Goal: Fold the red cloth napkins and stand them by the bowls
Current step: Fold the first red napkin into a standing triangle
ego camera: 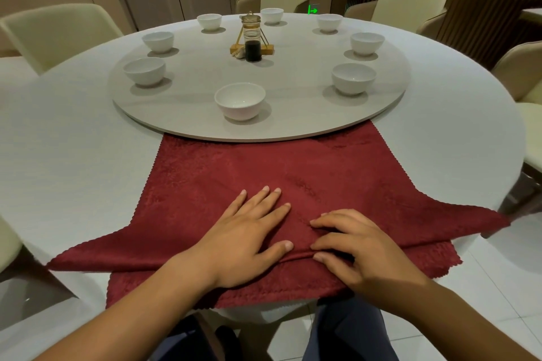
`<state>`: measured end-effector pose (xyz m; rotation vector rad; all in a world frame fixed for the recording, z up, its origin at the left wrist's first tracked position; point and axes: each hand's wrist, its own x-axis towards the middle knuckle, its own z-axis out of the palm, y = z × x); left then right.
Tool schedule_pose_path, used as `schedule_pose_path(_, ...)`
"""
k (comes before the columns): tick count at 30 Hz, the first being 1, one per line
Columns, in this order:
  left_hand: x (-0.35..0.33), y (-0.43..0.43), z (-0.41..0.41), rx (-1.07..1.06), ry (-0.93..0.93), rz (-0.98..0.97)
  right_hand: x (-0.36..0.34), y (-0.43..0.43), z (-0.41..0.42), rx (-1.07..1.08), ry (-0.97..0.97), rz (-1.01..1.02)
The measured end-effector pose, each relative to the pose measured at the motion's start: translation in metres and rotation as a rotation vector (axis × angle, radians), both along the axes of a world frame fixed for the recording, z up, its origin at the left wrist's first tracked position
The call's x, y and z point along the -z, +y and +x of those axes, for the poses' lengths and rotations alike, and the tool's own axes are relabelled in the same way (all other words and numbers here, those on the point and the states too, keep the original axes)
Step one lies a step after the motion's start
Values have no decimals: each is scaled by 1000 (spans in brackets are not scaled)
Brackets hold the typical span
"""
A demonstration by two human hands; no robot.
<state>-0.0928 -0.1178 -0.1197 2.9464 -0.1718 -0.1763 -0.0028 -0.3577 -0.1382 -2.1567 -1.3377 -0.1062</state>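
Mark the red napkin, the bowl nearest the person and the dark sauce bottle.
red napkin (278, 167), head view, flat middle of the cloth.
nearest bowl (240, 113), head view, front outer wall.
sauce bottle (252, 50), head view, dark lower part of the glass.

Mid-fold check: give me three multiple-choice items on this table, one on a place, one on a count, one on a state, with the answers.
1. Where does the far edge of the red napkin lie?
A. under the rim of the turntable
B. over a chair back
C. on the floor

2. How many white bowls stand on the turntable?
A. six
B. eight
C. ten

3. How is the left hand?
A. flat on the napkin, fingers straight
B. gripping a bowl
C. a fist off the table

Answers:
1 A, the cloth disappears beneath the rim.
2 B, eight ring the sauce bottle.
3 A, its palm and fingers lie on the cloth.
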Motion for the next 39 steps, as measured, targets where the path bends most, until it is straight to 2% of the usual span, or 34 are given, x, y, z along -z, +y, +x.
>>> schedule_pose_path(9, 3, -1, -1, 12, -4, 51, -8, 1, -5, 45, 9, -50)
schedule_pose_path(13, 5, -3, -2, 17, -4, 109, -19, 28, -27, 232, 36, -228)
schedule_pose_path(17, 7, -3, -2, 14, -2, 130, -13, 51, -37, 265, 22, -470)
schedule_pose_path(24, 7, -3, -1, -6, 30, 146, -12, -32, 12, 401, -16, -592)
schedule_pose_path(30, -10, -9, 4, -43, 106, 99, -13, -61, 28, 403, 21, -616)
schedule_pose_path(33, -24, -34, 24, -38, -111, 151, -9, -59, 29, 406, 17, -566)
schedule_pose_path(35, -23, -57, 40, 34, -175, 82, -8, -61, 29, 396, 12, -541)
schedule_pose_path(39, -1, -79, 56, 100, -34, 112, -9, -67, 37, 339, 14, -495)
